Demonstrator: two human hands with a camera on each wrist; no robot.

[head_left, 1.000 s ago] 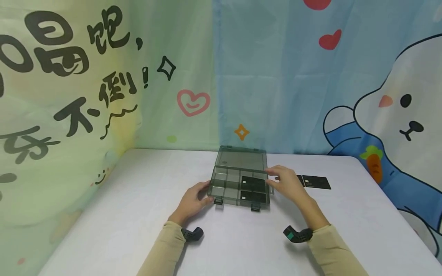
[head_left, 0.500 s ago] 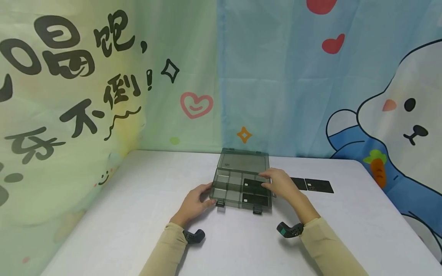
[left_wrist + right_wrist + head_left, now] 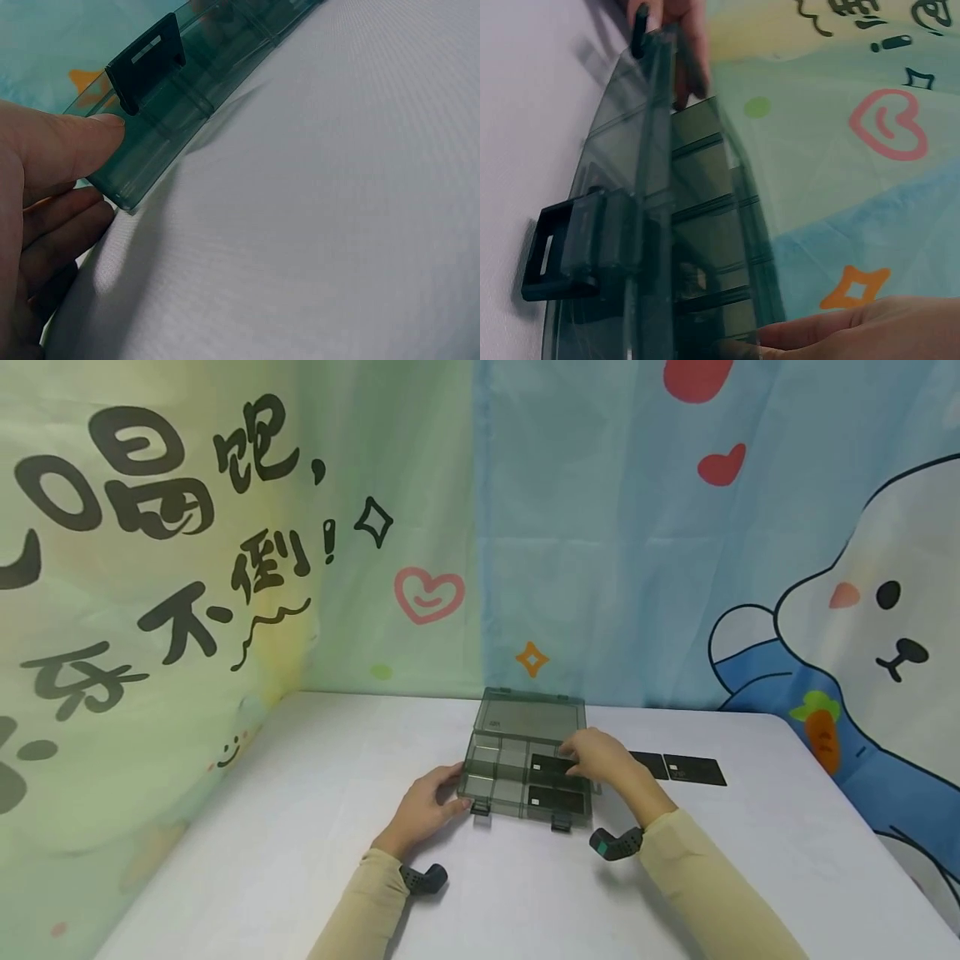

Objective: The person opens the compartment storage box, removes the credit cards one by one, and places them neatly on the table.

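The left hand (image 3: 420, 810) is gripping the left side of the translucent compartment case (image 3: 504, 791), lying open mid-table. Inside right, a near black card (image 3: 557, 800) is resting; beyond, the right hand (image 3: 602, 756) is reaching over a far black card (image 3: 547, 765), whether pinching I cannot tell.

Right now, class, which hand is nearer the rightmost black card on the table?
Right. The right hand is over the right side of the box, left of the card; the left hand holds the box's left side, farther away.
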